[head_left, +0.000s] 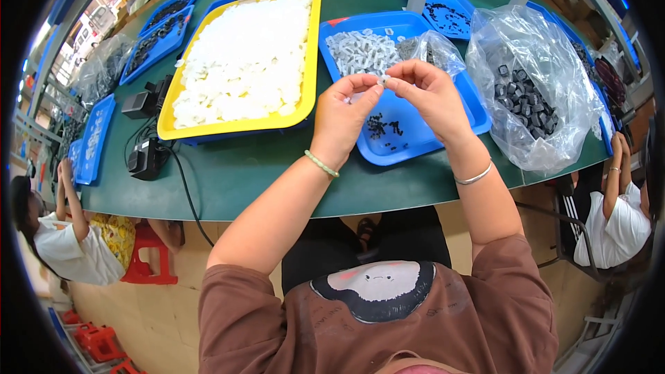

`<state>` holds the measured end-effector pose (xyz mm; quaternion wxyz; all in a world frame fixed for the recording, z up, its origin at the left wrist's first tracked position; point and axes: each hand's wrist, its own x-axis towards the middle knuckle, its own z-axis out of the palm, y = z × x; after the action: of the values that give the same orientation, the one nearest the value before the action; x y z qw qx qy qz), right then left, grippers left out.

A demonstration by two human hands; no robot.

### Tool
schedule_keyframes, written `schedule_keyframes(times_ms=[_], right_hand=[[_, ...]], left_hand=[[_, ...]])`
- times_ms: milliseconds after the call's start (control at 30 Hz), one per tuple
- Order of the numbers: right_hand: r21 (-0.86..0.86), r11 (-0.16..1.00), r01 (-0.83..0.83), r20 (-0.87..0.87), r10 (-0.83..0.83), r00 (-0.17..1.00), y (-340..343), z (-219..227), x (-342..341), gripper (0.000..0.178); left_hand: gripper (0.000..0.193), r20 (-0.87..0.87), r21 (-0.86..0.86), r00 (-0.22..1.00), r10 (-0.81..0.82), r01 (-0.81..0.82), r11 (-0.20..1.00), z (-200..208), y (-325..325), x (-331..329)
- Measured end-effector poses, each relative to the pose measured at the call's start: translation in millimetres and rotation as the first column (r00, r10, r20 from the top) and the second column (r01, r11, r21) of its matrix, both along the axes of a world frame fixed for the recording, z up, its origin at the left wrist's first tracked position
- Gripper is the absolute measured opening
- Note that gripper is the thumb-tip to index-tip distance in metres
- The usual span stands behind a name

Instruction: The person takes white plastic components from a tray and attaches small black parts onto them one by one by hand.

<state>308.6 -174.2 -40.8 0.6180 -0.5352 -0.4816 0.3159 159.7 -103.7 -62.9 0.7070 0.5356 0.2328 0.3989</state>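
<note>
My left hand (pixel 344 119) and my right hand (pixel 431 100) meet above a blue tray (pixel 415 140). Thumbs and forefingers of both pinch a small white plastic part (pixel 383 79) between them; its exact shape is mostly covered by the fingertips. Beyond my hands, the same tray holds a heap of translucent whitish pieces (pixel 357 52) and a clear bag (pixel 443 55) with small greyish bits. Tiny black parts (pixel 381 127) lie scattered in its near section, below my fingers.
Left stands a yellow tray (pixel 309 90) piled with white pieces; beside it are black box-shaped devices (pixel 142 159) with a cable. A clear bag of black parts (pixel 528 104) sits right. Another blue tray (pixel 447 10) lies farther back, near metal posts. People sit at both table ends.
</note>
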Motion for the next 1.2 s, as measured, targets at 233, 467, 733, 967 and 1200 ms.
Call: schedule_keyframes(times_ms=[233,467,733,967,1200], right_hand=[[-0.105,0.985,-0.137,0.142,0.152,0.978,-12,7,10,0.013],[-0.065,0.993,-0.102,0.35,0.118,0.929,-12,7,7,0.012],[-0.037,0.997,-0.066,0.415,0.076,0.907,-14,5,2,0.011],[0.111,0.992,0.063,0.384,-0.101,0.918,-7,-3,22,0.011],[0.114,0.82,0.561,0.76,-0.436,0.482,-3,-18,105,0.018]], left_hand=[[0.017,-0.043,0.274,0.999,-0.012,0.023,0.962,-7,-3,1],[0.013,-0.097,0.298,0.995,0.005,0.024,0.954,-10,-2,1],[0.012,-0.047,0.26,0.998,-0.03,0.041,0.965,-12,-5,4],[0.015,-0.014,0.03,0.996,-0.085,0.085,0.996,-5,2,2],[0.017,-0.008,-0.031,0.998,-0.056,0.056,0.998,-2,1,2]])
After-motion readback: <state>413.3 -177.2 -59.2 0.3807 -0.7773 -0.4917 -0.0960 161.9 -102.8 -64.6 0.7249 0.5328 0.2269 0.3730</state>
